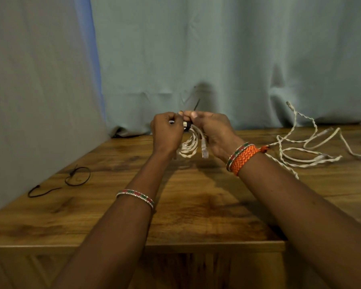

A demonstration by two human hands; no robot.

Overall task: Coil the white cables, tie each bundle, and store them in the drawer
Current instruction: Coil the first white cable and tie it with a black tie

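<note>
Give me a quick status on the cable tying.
Left hand and right hand both gripping coiled white bundle, cinching black tie. Loose white cables wait at right. Nothing in the way.

We see a coiled white cable bundle (189, 143) hanging above the wooden table, black tie (188, 125) around its top; loose white cables (313, 149) sprawl right.

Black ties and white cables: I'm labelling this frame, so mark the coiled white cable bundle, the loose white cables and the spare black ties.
Coiled white cable bundle (189, 145): head view, on its hanging loops.
Loose white cables (313, 152): head view, mid-tangle.
Spare black ties (78, 176): head view, on the looped one.
</note>
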